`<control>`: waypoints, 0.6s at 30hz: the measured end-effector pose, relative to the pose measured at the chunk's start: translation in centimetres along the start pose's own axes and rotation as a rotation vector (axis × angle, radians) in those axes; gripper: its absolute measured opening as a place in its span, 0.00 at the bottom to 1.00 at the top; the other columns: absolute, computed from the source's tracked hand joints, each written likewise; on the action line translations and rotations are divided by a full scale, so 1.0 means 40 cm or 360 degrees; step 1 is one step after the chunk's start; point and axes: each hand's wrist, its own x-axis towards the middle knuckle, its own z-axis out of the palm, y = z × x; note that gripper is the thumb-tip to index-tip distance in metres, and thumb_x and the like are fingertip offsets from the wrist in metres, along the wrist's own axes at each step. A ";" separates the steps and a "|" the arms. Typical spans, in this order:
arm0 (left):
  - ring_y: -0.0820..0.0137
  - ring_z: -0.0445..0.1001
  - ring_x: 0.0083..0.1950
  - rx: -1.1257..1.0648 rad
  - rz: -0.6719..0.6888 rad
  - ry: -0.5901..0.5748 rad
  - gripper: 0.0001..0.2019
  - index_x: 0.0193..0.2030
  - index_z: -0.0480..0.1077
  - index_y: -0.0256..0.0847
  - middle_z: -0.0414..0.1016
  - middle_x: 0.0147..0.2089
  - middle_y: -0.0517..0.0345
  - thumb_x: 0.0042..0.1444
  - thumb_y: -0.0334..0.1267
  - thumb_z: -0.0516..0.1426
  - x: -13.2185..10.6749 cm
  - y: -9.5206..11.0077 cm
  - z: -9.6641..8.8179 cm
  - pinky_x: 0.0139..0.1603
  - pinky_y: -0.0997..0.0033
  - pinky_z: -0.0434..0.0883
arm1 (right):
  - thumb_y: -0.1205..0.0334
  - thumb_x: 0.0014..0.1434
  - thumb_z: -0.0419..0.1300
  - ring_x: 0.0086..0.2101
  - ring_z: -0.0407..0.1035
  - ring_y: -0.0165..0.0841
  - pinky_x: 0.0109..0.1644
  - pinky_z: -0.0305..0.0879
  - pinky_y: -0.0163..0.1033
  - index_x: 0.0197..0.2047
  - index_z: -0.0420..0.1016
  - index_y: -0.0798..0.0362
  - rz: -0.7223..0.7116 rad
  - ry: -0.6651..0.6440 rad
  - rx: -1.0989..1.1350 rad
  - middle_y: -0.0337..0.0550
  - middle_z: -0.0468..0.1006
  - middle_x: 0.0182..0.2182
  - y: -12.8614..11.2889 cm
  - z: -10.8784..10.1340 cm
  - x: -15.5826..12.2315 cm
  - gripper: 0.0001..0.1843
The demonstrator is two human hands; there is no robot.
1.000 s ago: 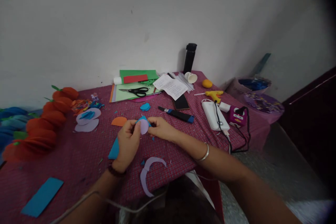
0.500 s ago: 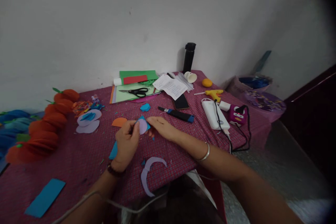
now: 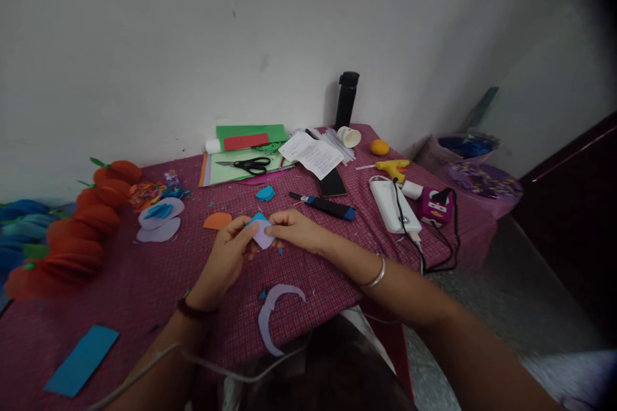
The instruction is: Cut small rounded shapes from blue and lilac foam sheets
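Observation:
Between my two hands, above the table's middle, is a small lilac paper piece lying against a blue paper piece. My left hand pinches their left side, thumb on the lilac face. On the right side, my right hand pinches them too, its thumb near the lilac edge. An orange paper half-round lies just beyond my left hand. Past both hands sits a blue scalloped paper cutout. Closer to me a curved lilac offcut lies near the table edge.
Orange paper pumpkins line the left. Lilac ovals and a blue paper strip lie nearby. Black scissors rest on coloured sheets; a box cutter, yellow glue gun, white power bank and black bottle stand or lie rightward.
My left hand has shifted its grip, and the lilac piece now shows a pointed lower edge with blue above it. My right thumb has come onto the paper.

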 end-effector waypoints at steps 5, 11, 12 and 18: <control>0.79 0.58 0.18 0.0067 0.0001 -0.0038 0.11 0.22 0.72 0.37 0.65 0.17 0.66 0.43 0.39 0.68 0.022 -0.007 -0.038 0.18 0.79 0.55 | 0.65 0.57 0.58 0.26 0.63 0.27 0.31 0.59 0.32 0.31 0.68 0.54 -0.0367 0.0098 -0.0327 0.33 0.68 0.24 -0.006 -0.006 -0.003 0.04; 0.80 0.55 0.19 -0.0101 0.0025 0.0157 0.15 0.21 0.68 0.38 0.60 0.17 0.68 0.44 0.42 0.68 0.030 -0.027 -0.033 0.18 0.79 0.53 | 0.67 0.54 0.60 0.35 0.66 0.31 0.42 0.64 0.37 0.33 0.67 0.52 -0.0633 0.0391 -0.0329 0.39 0.70 0.34 -0.010 -0.019 0.006 0.05; 0.80 0.55 0.19 -0.0132 0.0010 0.0177 0.15 0.21 0.67 0.38 0.60 0.17 0.69 0.44 0.43 0.68 0.028 -0.027 -0.027 0.18 0.79 0.53 | 0.67 0.54 0.61 0.35 0.66 0.31 0.41 0.64 0.37 0.32 0.67 0.53 -0.0635 0.0399 -0.0384 0.39 0.69 0.35 -0.007 -0.018 0.007 0.04; 0.80 0.57 0.21 -0.0257 -0.0084 0.0211 0.15 0.22 0.68 0.37 0.63 0.20 0.67 0.40 0.42 0.70 0.019 -0.017 -0.007 0.19 0.80 0.56 | 0.64 0.53 0.62 0.31 0.64 0.29 0.37 0.62 0.35 0.35 0.69 0.53 -0.0454 0.0520 -0.0518 0.37 0.69 0.32 0.019 -0.008 0.016 0.06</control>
